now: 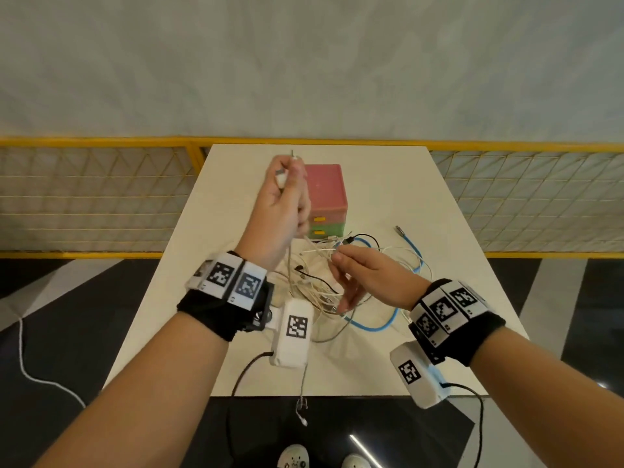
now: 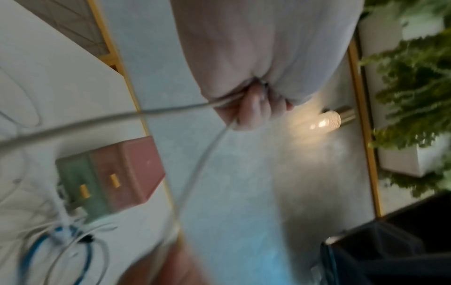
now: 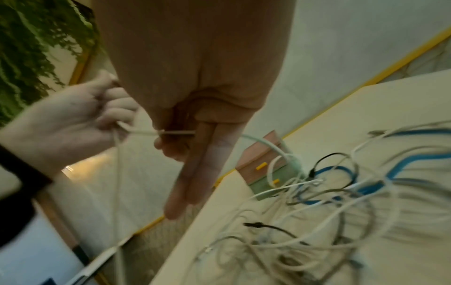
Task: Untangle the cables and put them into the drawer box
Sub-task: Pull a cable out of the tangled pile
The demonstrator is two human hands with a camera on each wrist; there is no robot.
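A tangle of white, black and blue cables (image 1: 341, 285) lies on the white table (image 1: 439, 214), just in front of the pink and green drawer box (image 1: 326, 197); both drawers look shut. My left hand (image 1: 287, 179) is raised above the box's left side and grips a white cable (image 1: 291, 261) near its plug; the cable runs down into the tangle. My right hand (image 1: 337, 256) hovers over the tangle and pinches a white strand (image 3: 178, 132) between thumb and forefinger, with the other fingers (image 3: 192, 183) straight. The left wrist view shows curled fingers (image 2: 249, 111) round the cable (image 2: 171, 110).
One cable end (image 1: 303, 405) hangs over the table's front edge. A blue cable (image 1: 374, 327) loops to the right of the tangle. A yellow mesh fence (image 1: 101, 197) runs behind the table. Dark floor lies on both sides, and green plants (image 2: 415, 86) show in the wrist views.
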